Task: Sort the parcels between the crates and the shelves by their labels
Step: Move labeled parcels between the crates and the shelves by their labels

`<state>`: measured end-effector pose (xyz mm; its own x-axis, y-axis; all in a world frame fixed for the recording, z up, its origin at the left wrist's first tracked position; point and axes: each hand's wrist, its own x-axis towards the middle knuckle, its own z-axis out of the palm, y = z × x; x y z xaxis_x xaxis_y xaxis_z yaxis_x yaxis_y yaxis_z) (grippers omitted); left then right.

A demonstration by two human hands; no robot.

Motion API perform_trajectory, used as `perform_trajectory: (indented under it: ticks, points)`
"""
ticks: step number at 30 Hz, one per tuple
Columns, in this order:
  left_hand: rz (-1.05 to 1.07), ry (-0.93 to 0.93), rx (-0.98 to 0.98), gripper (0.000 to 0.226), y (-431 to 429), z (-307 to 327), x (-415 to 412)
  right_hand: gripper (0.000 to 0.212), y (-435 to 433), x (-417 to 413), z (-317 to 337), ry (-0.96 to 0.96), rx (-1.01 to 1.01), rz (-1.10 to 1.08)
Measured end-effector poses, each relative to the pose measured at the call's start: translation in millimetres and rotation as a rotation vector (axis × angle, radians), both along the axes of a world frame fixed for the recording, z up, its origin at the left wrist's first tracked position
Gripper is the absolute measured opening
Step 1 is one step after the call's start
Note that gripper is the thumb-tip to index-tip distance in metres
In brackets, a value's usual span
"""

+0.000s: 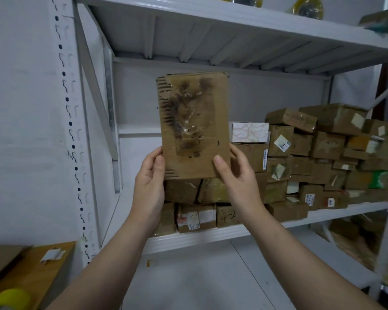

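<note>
Label check in progress. The left hand [149,182] and right hand [238,177] are gripping the lower edges of a flat parcel [194,126], fingers [220,163] curled round it, upright before the shelf [211,237] of stacked boxes [300,157]. No readable label is showing; turning it over is probably needed next.

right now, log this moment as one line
left hand: grips flat cardboard parcel, lower left edge | right hand: grips lower right edge | parcel: upright, before shelf of stacked boxes

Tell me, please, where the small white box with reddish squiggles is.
Head view, right of centre: the white squiggle-patterned box tops stacked brown cardboard parcels, beside the stained cardboard parcel.
</note>
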<state>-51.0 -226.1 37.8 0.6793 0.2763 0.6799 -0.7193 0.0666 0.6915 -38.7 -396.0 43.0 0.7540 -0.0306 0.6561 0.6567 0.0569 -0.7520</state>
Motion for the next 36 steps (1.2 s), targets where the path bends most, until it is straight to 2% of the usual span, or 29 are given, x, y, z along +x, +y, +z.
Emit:
perform_trajectory:
  ticks: [1,3,4,5,6,7,8,9,10,11,12,14,15,17,18,19,21,23,24,27,28,30,31,32,35,36]
  points:
    - [-0.004,0.024,0.006,0.026,-1,0,0,0.049,-4,1,-3,0.003,0.035,0.012]
    - [0.015,0.053,0.062,0.024,-2,-3,0,0.056,-12,4,-9,0.027,0.096,0.023]
    - [0.063,0.086,0.135,0.031,-1,-4,1,0.059,-15,5,-13,0.049,0.121,0.018]
    - [0.114,0.143,0.219,0.054,-2,-5,0,0.058,-18,5,-16,0.081,0.148,0.004]
    - [0.136,0.23,0.26,0.088,-2,-6,0,0.053,-20,7,-20,0.11,0.179,-0.007]
    - [0.119,0.321,0.257,0.116,-2,-6,1,0.045,-23,9,-25,0.133,0.199,-0.02]
    - [0.088,0.366,0.247,0.131,-3,-6,1,0.034,-25,11,-29,0.144,0.211,-0.025]
    - [0.063,0.373,0.251,0.137,-3,-6,1,0.023,-26,12,-30,0.14,0.218,-0.039]
    - [0.056,0.364,0.257,0.137,-3,-7,1,0.016,-28,13,-31,0.124,0.203,-0.063]
    - [0.071,0.333,0.263,0.131,-3,-8,1,0.017,-29,13,-31,0.105,0.165,-0.106]
    - [0.102,0.292,0.269,0.118,-3,-10,1,0.023,-29,13,-30,0.084,0.122,-0.129]
    - [0.156,0.23,0.248,0.086,-4,-13,1,0.019,-28,10,-29,0.099,0.1,-0.084]
    - [0.168,0.206,0.221,0.076,-5,-15,1,0.032,-26,7,-29,0.133,0.076,-0.036]
    - [0.197,0.163,0.181,0.068,-6,-18,2,0.085,-23,4,-30,0.209,0.016,0.052]
    - [0.207,0.144,0.175,0.064,-7,-20,2,0.101,-21,3,-31,0.221,-0.027,0.052]
    - [0.215,0.125,0.176,0.059,-7,-22,0,0.107,-18,2,-32,0.217,-0.065,0.039]
    - [0.199,0.088,0.176,0.043,-6,-26,-3,0.092,-18,2,-36,0.19,-0.082,0.009]
    - [0.139,0.056,0.149,0.023,-4,-30,-6,0.063,-18,3,-41,0.127,-0.01,-0.012]
    - [0.123,0.046,0.146,0.02,-3,-32,-7,0.051,-19,5,-44,0.107,0.026,-0.041]
    - [0.107,0.054,0.188,0.027,4,-37,-8,0.03,-20,9,-50,0.096,0.101,-0.127]
    - [0.113,0.102,0.231,0.043,6,-38,-6,0.03,-19,11,-51,0.1,0.12,-0.13]
    - [0.07,0.299,0.278,0.097,12,-39,-2,0.033,-19,9,-53,0.076,0.142,-0.164]
    - [0.027,0.393,0.287,0.114,13,-37,-2,0.035,-19,9,-54,0.052,0.122,-0.192]
    - [-0.016,0.439,0.291,0.121,14,-36,-2,0.036,-19,7,-55,0.04,0.084,-0.207]
    - [-0.023,0.402,0.208,0.105,11,-43,-1,0.027,-13,1,-58,0.159,-0.034,-0.16]
    - [-0.002,0.365,0.168,0.094,8,-47,-1,0.044,-11,-4,-59,0.223,-0.082,-0.121]
